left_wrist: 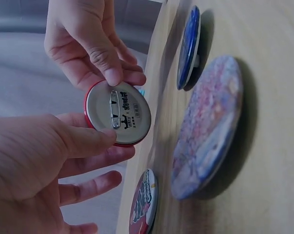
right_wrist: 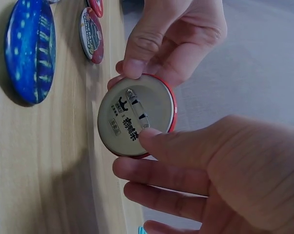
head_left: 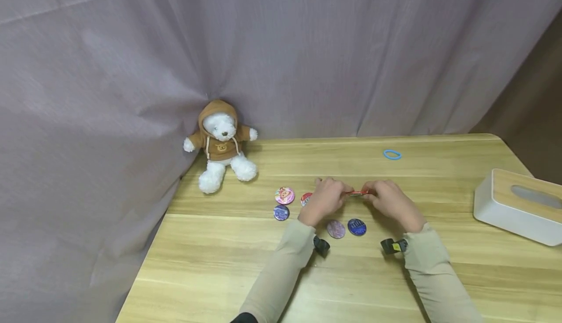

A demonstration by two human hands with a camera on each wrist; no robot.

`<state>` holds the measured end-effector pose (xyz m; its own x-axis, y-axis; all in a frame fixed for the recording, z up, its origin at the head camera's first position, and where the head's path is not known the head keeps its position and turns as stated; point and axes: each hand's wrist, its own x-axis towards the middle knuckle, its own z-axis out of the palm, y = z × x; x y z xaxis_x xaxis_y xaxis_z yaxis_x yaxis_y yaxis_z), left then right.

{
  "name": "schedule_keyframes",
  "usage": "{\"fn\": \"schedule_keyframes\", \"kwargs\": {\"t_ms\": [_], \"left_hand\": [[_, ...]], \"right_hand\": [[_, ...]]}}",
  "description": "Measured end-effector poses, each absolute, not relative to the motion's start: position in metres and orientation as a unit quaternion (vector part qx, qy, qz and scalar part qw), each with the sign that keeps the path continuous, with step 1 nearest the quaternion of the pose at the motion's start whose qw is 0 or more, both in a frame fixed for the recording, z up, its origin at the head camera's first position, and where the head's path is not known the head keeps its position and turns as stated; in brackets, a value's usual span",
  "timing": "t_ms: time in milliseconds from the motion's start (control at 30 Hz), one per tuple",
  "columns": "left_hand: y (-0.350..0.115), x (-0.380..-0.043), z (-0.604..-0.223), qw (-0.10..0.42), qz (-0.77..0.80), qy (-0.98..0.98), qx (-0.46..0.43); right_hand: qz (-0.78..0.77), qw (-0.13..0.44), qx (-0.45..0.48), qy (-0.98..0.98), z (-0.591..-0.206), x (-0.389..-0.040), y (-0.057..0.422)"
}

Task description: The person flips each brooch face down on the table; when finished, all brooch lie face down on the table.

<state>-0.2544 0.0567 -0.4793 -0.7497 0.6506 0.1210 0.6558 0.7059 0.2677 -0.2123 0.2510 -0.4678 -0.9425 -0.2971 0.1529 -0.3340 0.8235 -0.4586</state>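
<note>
I hold a round badge (left_wrist: 117, 114) with both my hands, just above the table (head_left: 219, 264), in the middle of it. My left hand (head_left: 324, 200) pinches one edge with thumb and fingers. My right hand (head_left: 391, 202) pinches the other edge the same way. So both hands are closed on the badge.

The badge has a red rim. Its back is plain and pale, and it faces up at me. A little silver pin (left_wrist: 115, 109) lies across the back. There is some small black writing next to the pin, but I cannot read it.

From my head, the badge (head_left: 357, 193) is only a thin red strip between my hands. The back and the pin do not show there. The two wrist views show the back close up, with my thumbs pressing on it.

The head view shows things the wrist views miss. A white teddy bear (head_left: 221, 145) in a brown hoodie sits at the far left of the table by the curtain (head_left: 281, 45). A blue ring (head_left: 392, 154) lies far off on the right. A white tissue box (head_left: 518, 206) sits at the right edge. More badges lie around my hands: a pink badge (head_left: 284, 195) and a dark blue badge (head_left: 281, 212) on the left, and a pale purple badge (head_left: 335, 229) and a blue badge (head_left: 356, 227) near me.
</note>
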Motion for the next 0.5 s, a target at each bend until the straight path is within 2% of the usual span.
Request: {"fn": "schedule_keyframes", "kwargs": {"t_ms": [500], "left_hand": [[0.0603, -0.2567, -0.4834, 0.018, -0.169, -0.915, -0.366]], "right_hand": [[0.273, 0.012, 0.156, -0.949, -0.4647, -0.2088, 0.2521]]}}
